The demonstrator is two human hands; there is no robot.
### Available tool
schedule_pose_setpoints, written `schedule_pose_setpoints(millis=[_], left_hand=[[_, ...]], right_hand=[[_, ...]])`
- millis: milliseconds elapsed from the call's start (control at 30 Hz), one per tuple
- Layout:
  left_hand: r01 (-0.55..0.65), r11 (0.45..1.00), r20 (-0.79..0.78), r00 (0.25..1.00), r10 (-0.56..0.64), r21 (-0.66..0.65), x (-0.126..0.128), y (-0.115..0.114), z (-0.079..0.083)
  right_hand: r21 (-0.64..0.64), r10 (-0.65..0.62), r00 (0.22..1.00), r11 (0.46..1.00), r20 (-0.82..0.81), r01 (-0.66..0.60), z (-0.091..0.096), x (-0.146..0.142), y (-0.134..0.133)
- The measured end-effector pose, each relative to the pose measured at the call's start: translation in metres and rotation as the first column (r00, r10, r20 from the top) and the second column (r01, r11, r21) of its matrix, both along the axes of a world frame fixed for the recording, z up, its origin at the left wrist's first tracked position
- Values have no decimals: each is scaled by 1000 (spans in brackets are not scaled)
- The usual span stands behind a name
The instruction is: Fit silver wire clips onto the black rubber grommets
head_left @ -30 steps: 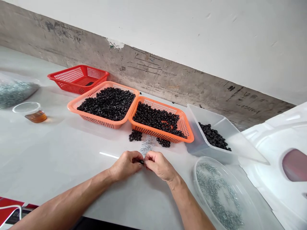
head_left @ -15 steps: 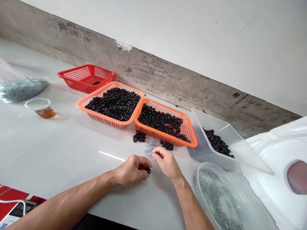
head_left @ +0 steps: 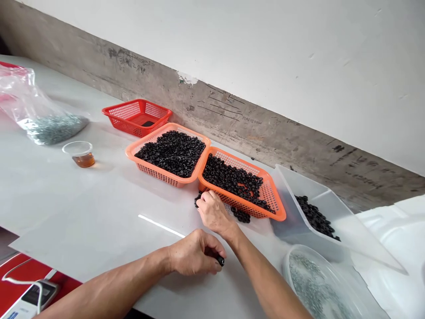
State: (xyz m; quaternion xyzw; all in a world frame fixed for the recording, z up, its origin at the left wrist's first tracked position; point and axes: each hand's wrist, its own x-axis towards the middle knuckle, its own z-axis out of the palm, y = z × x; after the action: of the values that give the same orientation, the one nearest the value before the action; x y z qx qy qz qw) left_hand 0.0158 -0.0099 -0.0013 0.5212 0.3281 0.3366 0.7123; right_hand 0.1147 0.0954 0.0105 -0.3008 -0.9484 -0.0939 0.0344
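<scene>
The black ring (head_left: 220, 261) is at the lower middle of the frame, its end poking out past the fingers of my left hand (head_left: 195, 254), which is curled shut around it over the white table (head_left: 76, 208). My right hand (head_left: 214, 213) is near the middle of the frame, fingers bent down at a small heap of black rings (head_left: 198, 199) that it partly covers. I can't tell whether that hand is closed on anything. Just to its right, a second small heap of black rings (head_left: 241, 215) lies against the orange basket on the right (head_left: 252, 210), and a few glints of small silver metal parts (head_left: 227, 207) show beneath my wrist. That basket, full of black rings, touches the orange basket on the left (head_left: 159, 177), which is also full of them. Beyond these, towards the upper left, stands a red basket (head_left: 126, 126). Further left are a clear bag of silver parts (head_left: 49, 128) and a small clear cup of amber liquid (head_left: 83, 155). On the right, a clear tray (head_left: 292, 235) holds more black rings, and at the lower right a round clear tub (head_left: 315, 283) holds silver parts
</scene>
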Motion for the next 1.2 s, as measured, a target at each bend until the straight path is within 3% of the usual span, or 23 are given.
schedule_pose_setpoints(millis=[233,333,400,467,567,633,700,833,1200], left_hand=[[-15,1000,0,1000,15,-23,-2,1,4],[-46,998,7,999,46,-46,-2,2,5],[-93,994,0,996,93,-53,-2,4,5],[-154,986,-11,988,154,-58,-2,6,6],[-236,968,5,971,237,-89,-2,8,5],[-265,957,38,962,271,-118,-2,10,2],[-284,948,72,952,296,-143,-2,11,-2],[-296,935,138,936,325,-196,-3,13,-8],[-258,944,154,944,292,-207,-4,13,-8]], right_hand=[[-24,2,1000,1000,14,-2,-3,-3,-2],[-136,-54,986,990,-158,33,8,9,-12],[-290,-186,936,952,-298,97,16,26,-21],[-498,-365,861,853,-354,157,21,46,-33],[-789,-601,716,603,-356,114,20,69,-50],[-891,-701,619,454,-354,5,17,76,-58],[-917,-742,557,386,-374,-102,13,76,-63],[-908,-734,536,359,-418,-215,13,73,-66],[-908,-747,517,352,-418,-225,12,73,-73]])
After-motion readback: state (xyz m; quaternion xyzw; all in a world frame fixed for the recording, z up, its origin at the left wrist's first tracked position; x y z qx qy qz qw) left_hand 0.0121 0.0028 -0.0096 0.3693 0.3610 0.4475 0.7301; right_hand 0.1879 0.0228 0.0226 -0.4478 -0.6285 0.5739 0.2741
